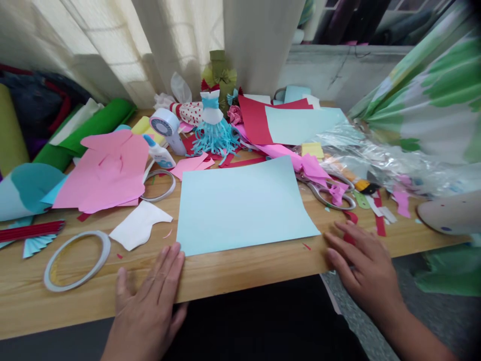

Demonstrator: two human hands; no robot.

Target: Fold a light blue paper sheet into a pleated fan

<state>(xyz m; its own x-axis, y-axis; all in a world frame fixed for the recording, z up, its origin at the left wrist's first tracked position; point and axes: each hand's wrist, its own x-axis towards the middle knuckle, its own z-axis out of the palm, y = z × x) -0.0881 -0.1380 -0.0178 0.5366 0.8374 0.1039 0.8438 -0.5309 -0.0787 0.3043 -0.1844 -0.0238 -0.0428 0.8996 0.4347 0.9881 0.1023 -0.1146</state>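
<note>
A pale blue rectangular paper sheet (pixel 242 205) is shown lying flat on a light wooden tabletop (pixel 75 311), close to its near edge and at the centre of the work area. The left hand (pixel 146 296) is placed open on the table edge, with its fingers (pixel 171 260) spread and touching the sheet's near-left corner. The right hand (pixel 364 265) is also open, its fingers (pixel 347 235) spread on the wood just beside the near-right corner. Neither hand is clamped on anything, and the sheet is not lifted. A narrow red paper strip (pixel 380 223) lies beyond the right hand, and silver-handled scissors (pixel 326 193) are placed near the sheet's far-right corner. A torn pink paper sheet (pixel 103 173), a white paper offcut (pixel 139 225) and a clear ring of double-sided tape (pixel 77 260) are seen to the left. A white glue bottle with a blue cap (pixel 160 155) stands near the far-left corner of the sheet. Behind the sheet, a miniature paper dress with a blue fringed skirt (pixel 214 135) is displayed among red and pale blue card offcuts.
</note>
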